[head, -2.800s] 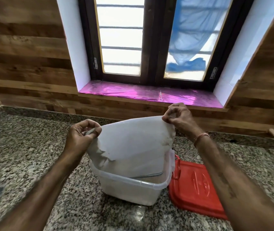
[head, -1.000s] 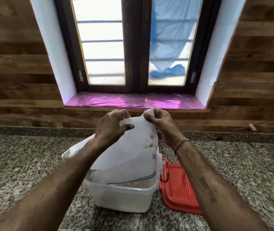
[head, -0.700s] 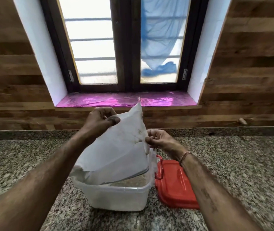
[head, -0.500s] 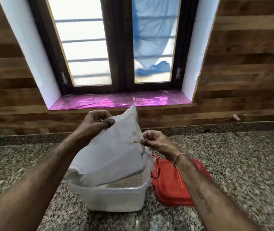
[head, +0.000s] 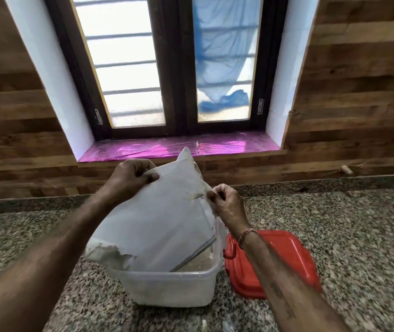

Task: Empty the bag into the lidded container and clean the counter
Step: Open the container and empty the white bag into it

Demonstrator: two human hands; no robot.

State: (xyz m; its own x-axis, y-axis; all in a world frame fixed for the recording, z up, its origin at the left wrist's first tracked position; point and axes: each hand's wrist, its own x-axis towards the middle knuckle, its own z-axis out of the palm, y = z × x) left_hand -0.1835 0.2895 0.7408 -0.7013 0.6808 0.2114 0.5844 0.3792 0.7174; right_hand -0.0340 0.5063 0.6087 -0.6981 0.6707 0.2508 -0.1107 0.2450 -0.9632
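Note:
A white plastic bag (head: 157, 221) hangs upside down and tilted, its torn open end resting inside a translucent white container (head: 174, 288) on the granite counter (head: 346, 236). My left hand (head: 131, 178) pinches the bag's raised bottom edge at the upper left. On the bag's right edge, lower down, my right hand (head: 224, 202) grips a fold. Brownish contents show in the container's right part under the bag. The red lid (head: 284, 257) lies flat on the counter just right of the container, partly behind my right forearm.
Behind the counter rises a wood-panelled wall with a window; its sill (head: 167, 149) is covered in shiny pink film. A small wooden piece (head: 346, 169) lies on the ledge at the far right.
My hands came together at the bag's top, then the right hand slid down its right edge. The bag went from spread flat to tilted with one corner up. The view shifted right.

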